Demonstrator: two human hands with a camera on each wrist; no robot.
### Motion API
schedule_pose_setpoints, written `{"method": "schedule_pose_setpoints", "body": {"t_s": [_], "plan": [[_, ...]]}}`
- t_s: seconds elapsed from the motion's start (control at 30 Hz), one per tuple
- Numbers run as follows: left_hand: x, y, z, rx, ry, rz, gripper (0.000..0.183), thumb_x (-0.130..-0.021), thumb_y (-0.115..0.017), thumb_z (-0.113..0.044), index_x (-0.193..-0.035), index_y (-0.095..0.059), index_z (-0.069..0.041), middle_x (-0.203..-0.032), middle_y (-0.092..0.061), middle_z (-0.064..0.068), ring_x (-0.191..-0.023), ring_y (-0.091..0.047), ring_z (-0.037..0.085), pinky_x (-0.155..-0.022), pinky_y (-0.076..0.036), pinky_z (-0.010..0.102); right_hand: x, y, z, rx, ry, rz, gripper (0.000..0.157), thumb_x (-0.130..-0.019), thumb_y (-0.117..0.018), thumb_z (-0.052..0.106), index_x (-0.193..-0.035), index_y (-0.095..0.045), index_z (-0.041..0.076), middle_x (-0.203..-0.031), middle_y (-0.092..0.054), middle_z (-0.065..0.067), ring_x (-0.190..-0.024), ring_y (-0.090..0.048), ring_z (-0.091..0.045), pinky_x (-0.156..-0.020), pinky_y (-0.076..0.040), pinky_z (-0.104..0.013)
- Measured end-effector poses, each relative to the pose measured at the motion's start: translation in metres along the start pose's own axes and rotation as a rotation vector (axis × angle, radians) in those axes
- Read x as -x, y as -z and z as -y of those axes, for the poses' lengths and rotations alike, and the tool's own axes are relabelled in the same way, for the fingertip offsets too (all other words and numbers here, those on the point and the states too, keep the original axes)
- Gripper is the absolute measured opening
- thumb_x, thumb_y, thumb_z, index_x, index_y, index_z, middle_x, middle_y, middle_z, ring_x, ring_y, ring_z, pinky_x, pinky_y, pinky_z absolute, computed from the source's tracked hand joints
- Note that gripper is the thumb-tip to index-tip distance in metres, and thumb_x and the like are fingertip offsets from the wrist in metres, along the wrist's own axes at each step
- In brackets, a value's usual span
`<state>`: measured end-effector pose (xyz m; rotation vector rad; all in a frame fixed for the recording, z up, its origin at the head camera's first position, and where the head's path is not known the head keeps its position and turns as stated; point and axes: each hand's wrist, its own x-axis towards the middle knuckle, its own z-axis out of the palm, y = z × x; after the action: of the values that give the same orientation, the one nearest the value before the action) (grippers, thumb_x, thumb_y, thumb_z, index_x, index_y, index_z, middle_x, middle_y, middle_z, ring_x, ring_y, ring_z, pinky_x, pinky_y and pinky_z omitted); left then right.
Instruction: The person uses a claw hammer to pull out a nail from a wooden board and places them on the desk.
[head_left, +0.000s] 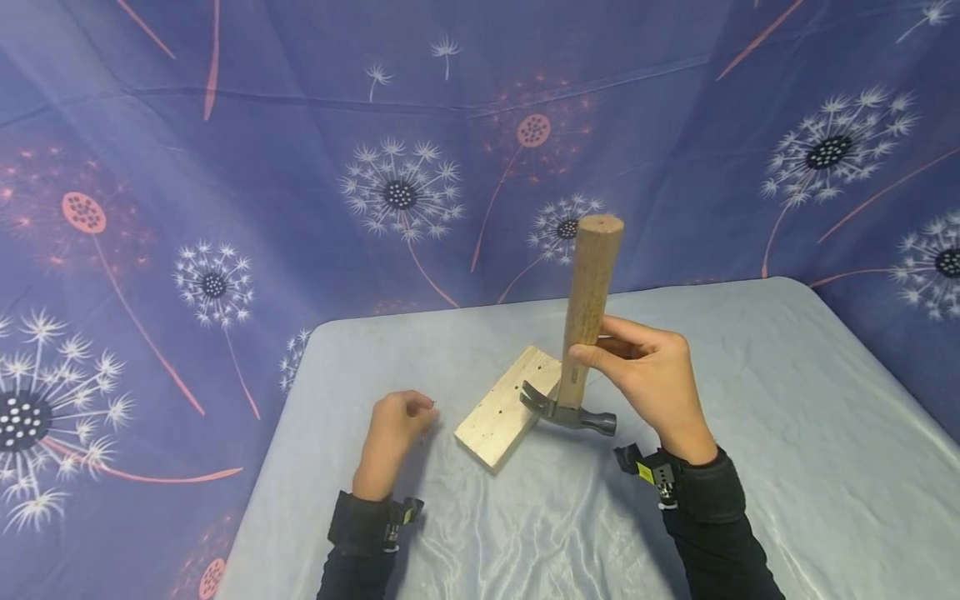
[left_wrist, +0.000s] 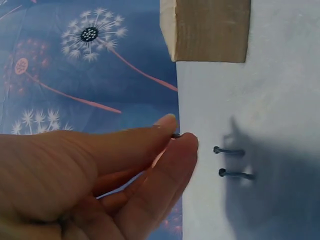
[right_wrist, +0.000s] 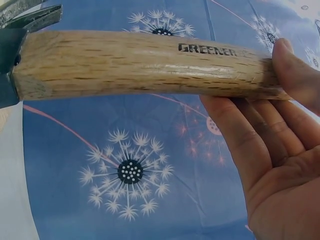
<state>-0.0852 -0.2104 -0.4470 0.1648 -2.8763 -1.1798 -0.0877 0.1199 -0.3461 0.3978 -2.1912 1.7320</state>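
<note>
My right hand (head_left: 656,375) holds a claw hammer (head_left: 590,292) by its wooden handle, thumb on one side and fingers on the other. The hammer stands nearly upright with its dark metal head down. That head overlaps the right edge of a pale wooden block (head_left: 495,429); whether they touch, I cannot tell. Several small dark spots dot the block's top. Left of the block, my left hand (head_left: 395,437) pinches a small metal piece, probably a nail (left_wrist: 176,135), between thumb and forefinger, mostly hidden. Two loose nails (left_wrist: 231,151) lie beside that hand in the left wrist view.
A light blue satiny cloth (head_left: 540,542) covers the table. Behind and to the left hangs a blue curtain (head_left: 300,167) with dandelion prints. Each wrist wears a black band (head_left: 708,492) with a small device.
</note>
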Motion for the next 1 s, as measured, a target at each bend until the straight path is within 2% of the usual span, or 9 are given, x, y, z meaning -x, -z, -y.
{"method": "schedule_pose_setpoints", "body": {"t_s": [0.23,0.47,0.6,0.7,0.87,1.0], "plan": [[0.001,-0.009,0.000,-0.048,0.054,0.020,0.017,-0.080,-0.073,-0.005,-0.096,-0.070,0.000,-0.073,-0.062,0.002,-0.062,-0.058,0.016,-0.055,-0.047,0.028,-0.001,0.003,-0.003,0.010,0.001,-0.016,0.042,-0.078,-0.081,0.030,-0.118,-0.071,0.023,-0.099,-0.072,0.001,-0.089,-0.070,-0.016,-0.078,-0.053,-0.033],[0.000,-0.014,-0.001,-0.097,0.041,0.014,0.017,-0.081,-0.073,-0.007,-0.096,-0.071,-0.002,-0.076,-0.063,0.002,-0.065,-0.057,0.015,-0.057,-0.047,0.027,-0.001,0.004,-0.003,-0.008,0.016,-0.025,0.041,-0.077,-0.082,0.027,-0.117,-0.072,0.021,-0.098,-0.072,-0.001,-0.088,-0.070,-0.017,-0.076,-0.053,-0.034],[0.002,-0.012,-0.005,-0.112,-0.038,-0.045,0.014,-0.085,-0.071,-0.009,-0.098,-0.072,-0.005,-0.089,-0.068,0.005,-0.079,-0.064,0.020,-0.067,-0.051,0.030,-0.001,0.004,-0.002,-0.009,0.009,-0.016,0.042,-0.077,-0.082,0.027,-0.117,-0.072,0.021,-0.098,-0.072,-0.001,-0.087,-0.070,-0.017,-0.078,-0.053,-0.034],[0.002,-0.011,-0.009,-0.102,-0.134,-0.102,0.013,-0.089,-0.068,-0.013,-0.102,-0.072,-0.010,-0.097,-0.069,0.003,-0.089,-0.064,0.020,-0.072,-0.051,0.031,-0.001,0.003,-0.002,-0.010,0.006,-0.005,0.042,-0.078,-0.081,0.028,-0.118,-0.071,0.021,-0.098,-0.072,-0.001,-0.087,-0.070,-0.017,-0.079,-0.053,-0.034],[0.001,-0.009,-0.020,-0.015,-0.299,-0.158,0.014,-0.094,-0.065,-0.015,-0.105,-0.072,-0.012,-0.098,-0.067,-0.003,-0.089,-0.064,0.016,-0.070,-0.051,0.025,-0.001,0.003,-0.002,-0.007,0.004,0.004,0.043,-0.078,-0.081,0.028,-0.119,-0.071,0.021,-0.101,-0.071,-0.001,-0.088,-0.070,-0.017,-0.079,-0.053,-0.034],[0.002,-0.007,-0.028,0.022,-0.372,-0.175,0.014,-0.094,-0.064,-0.014,-0.107,-0.071,-0.012,-0.100,-0.067,-0.004,-0.089,-0.063,0.013,-0.073,-0.050,0.020,-0.002,0.004,-0.004,0.010,0.000,-0.009,0.042,-0.077,-0.081,0.030,-0.118,-0.071,0.023,-0.101,-0.071,0.002,-0.089,-0.070,-0.016,-0.079,-0.053,-0.034]]}}
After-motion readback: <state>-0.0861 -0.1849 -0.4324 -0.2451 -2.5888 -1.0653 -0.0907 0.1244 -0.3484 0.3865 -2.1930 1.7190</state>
